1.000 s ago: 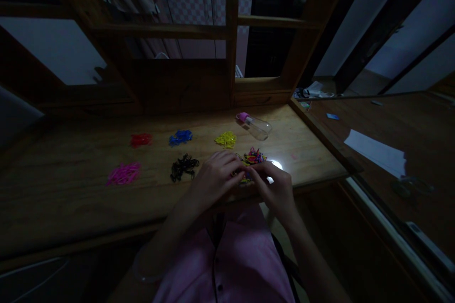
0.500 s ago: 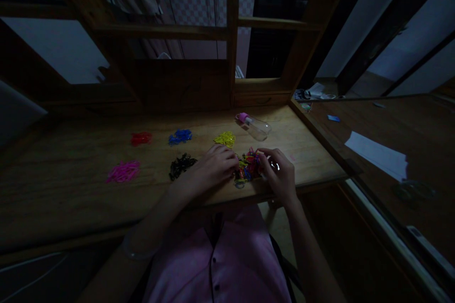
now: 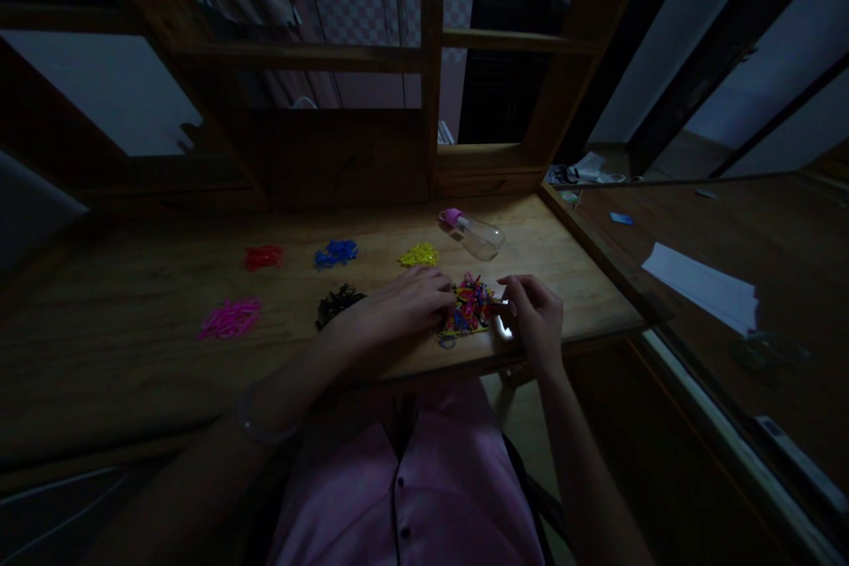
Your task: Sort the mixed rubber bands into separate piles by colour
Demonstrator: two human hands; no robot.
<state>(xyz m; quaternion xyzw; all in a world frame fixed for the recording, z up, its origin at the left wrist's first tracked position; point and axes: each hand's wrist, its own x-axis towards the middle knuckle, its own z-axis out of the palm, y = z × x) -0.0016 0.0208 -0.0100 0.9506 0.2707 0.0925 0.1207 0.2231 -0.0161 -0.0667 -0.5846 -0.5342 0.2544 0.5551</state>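
Note:
A pile of mixed-colour small rubber bands (image 3: 472,308) lies near the desk's front edge, between my hands. My left hand (image 3: 424,294) rests at its left side, fingers curled together with the tips against the bands; what they hold, if anything, is hidden. At the right side, my right hand (image 3: 536,311) has thumb and forefinger pinched close to the pile, and I cannot make out what is in them. Single-colour heaps lie to the left: yellow bands (image 3: 419,255), blue bands (image 3: 336,253), red bands (image 3: 263,257), pink bands (image 3: 230,318) and black bands (image 3: 337,304), the last partly behind my left forearm.
A clear bottle with a pink cap (image 3: 478,235) lies on its side behind the pile. Wooden shelving (image 3: 345,57) rises at the desk's back. On the brown surface to the right are white papers (image 3: 703,286) and a small blue card (image 3: 622,218).
My right hand has moved slightly right, away from the pile's middle, uncovering more of the bands. My left hand has shifted a little to the right along the pile's left side.

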